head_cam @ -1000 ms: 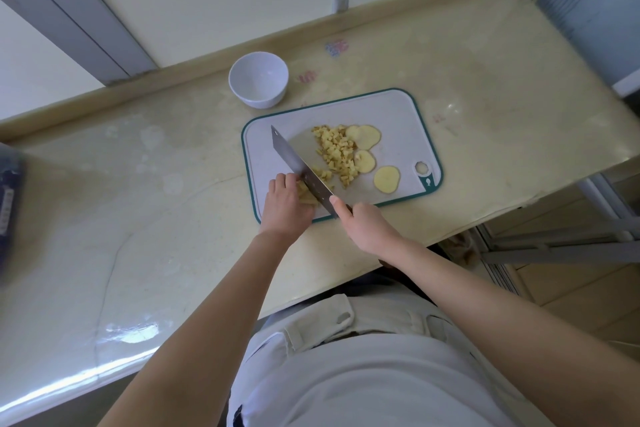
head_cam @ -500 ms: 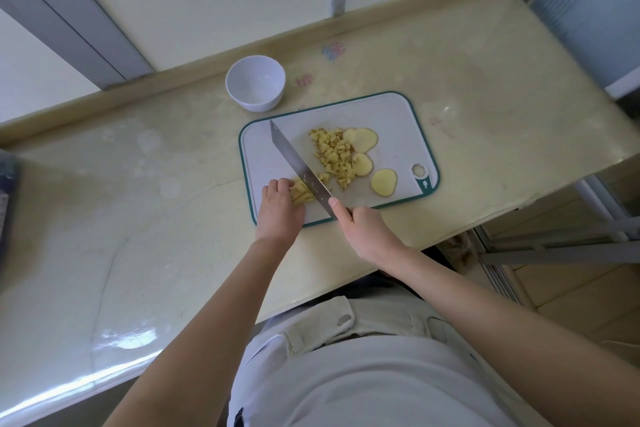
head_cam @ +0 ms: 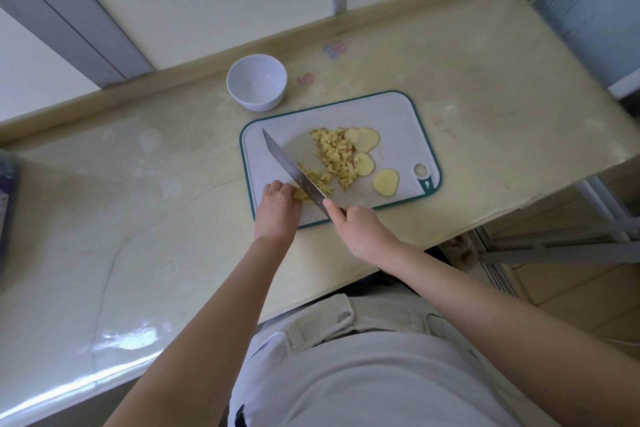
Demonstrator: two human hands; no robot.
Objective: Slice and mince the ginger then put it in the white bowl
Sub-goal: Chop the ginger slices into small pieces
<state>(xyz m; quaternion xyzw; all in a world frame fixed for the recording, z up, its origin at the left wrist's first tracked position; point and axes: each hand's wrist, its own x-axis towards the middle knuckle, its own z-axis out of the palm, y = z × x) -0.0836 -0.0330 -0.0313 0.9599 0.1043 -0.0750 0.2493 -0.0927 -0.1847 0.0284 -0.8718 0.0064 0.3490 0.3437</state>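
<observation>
A white cutting board [head_cam: 398,114] with a green rim lies on the counter. On it sit a heap of minced ginger [head_cam: 334,156] and three round ginger slices [head_cam: 385,182] to its right. My right hand [head_cam: 360,229] grips the handle of a cleaver [head_cam: 294,170], whose blade runs diagonally across the board's left half. My left hand [head_cam: 277,208] holds down a small stack of ginger [head_cam: 300,195] with curled fingers, right against the blade's left side. The white bowl [head_cam: 256,82] stands empty behind the board's left corner.
The pale counter [head_cam: 138,201] stretches left and right of the board, with a raised ledge [head_cam: 194,61] and window frames behind. A dark object [head_cam: 5,194] sits at the far left edge. The counter's front edge runs just below the board.
The cleaver has shifted slightly left along the held ginger, leaving more cut pieces to the right of the blade. My left hand has edged back to the left.
</observation>
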